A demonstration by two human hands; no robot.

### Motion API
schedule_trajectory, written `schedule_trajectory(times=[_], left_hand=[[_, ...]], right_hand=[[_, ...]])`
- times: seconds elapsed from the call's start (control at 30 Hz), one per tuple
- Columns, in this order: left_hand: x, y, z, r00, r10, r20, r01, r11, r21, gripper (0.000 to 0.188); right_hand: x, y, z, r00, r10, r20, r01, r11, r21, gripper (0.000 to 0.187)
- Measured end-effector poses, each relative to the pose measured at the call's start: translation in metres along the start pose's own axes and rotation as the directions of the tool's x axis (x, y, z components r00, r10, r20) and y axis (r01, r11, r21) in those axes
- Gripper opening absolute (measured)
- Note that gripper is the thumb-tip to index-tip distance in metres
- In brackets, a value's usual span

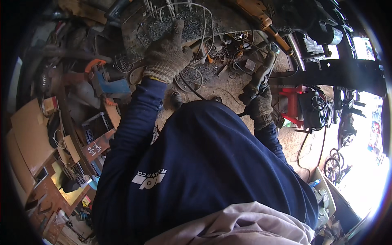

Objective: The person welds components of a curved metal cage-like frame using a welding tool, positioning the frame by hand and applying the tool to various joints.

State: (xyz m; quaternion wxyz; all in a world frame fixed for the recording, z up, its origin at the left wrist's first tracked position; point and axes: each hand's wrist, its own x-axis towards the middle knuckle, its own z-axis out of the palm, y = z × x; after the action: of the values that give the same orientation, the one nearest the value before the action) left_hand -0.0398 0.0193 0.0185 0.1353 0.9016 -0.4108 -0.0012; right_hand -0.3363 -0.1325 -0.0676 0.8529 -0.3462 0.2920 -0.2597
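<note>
My left hand (165, 59), in a knitted work glove, reaches over the dark worktable (134, 24) with its index finger stretched forward and its thumb apart. The fingertip is at several thin metal rods (173, 9), and I cannot tell whether it touches them. A looped thin cable (213, 26) lies around and beside this hand. To the right, my gloved right hand (260, 102) is closed round a grey, long-handled tool (267, 65) resembling a welding electrode holder. Its far end points to the table edge, and part of its grip is hidden by the glove.
An orange power tool (261, 18) lies at the table's far right. Below the edge are tangled wires and scrap (241, 49). A red stool (290, 104) stands at right beside black coiled cables (320, 106). A blue and orange clamp-like object (110, 83) is at left, near cardboard (28, 134).
</note>
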Motion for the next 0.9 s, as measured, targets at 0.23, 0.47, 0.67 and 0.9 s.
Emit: schedule_trajectory(times=[0.23,0.47,0.67,0.9], left_hand=[[0.003,0.011,-0.015,0.995,-0.053,0.086,0.056,0.998,-0.040,0.077],[-0.001,0.004,-0.006,1.000,-0.011,0.009,0.011,1.000,-0.018,0.078],[0.000,0.001,-0.005,0.999,-0.018,0.028,0.017,1.000,0.011,0.080],[0.001,0.010,-0.013,0.997,-0.025,0.079,0.024,1.000,0.021,0.076]], right_hand=[[-0.005,-0.002,0.021,0.996,-0.021,-0.086,0.007,0.988,-0.155,0.024],[-0.002,0.003,0.009,0.998,0.011,-0.066,-0.020,0.990,-0.138,0.025],[0.000,0.003,0.001,0.994,0.036,-0.101,-0.055,0.979,-0.195,0.024],[0.003,0.006,0.002,0.992,-0.031,-0.124,-0.003,0.964,-0.266,0.027]])
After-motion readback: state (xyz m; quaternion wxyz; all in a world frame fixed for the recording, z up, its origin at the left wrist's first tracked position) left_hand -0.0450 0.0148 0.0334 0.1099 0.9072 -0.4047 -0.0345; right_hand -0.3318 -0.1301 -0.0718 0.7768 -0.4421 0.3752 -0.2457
